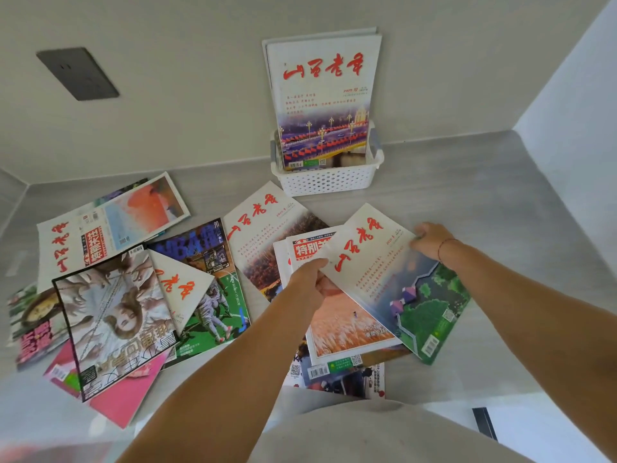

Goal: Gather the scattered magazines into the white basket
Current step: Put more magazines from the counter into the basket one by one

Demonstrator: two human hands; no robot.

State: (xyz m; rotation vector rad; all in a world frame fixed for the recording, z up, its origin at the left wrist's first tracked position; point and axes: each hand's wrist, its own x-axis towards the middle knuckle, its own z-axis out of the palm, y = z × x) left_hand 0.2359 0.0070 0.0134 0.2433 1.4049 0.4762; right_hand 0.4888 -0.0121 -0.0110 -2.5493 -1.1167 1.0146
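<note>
A white perforated basket (pixel 325 183) stands against the back wall with upright magazines (pixel 322 95) in it. Several magazines lie scattered over the grey counter. A white magazine with red calligraphy and a green map corner (pixel 384 279) is tilted off the pile at centre right; my left hand (pixel 309 279) grips its left edge and my right hand (pixel 430 240) grips its upper right corner. Under it lie an orange-field magazine (pixel 347 329) and a red-titled one (pixel 307 248). Another red-calligraphy magazine (pixel 263 238) lies just left of them.
To the left lies a heap: a dark basketball magazine (pixel 207 279), a black-bordered portrait magazine (pixel 113 315), a pink one (pixel 123 399). A grey wall socket (pixel 76 73) sits at upper left. A side wall closes the right. The counter's front edge (pixel 434 401) runs near my body.
</note>
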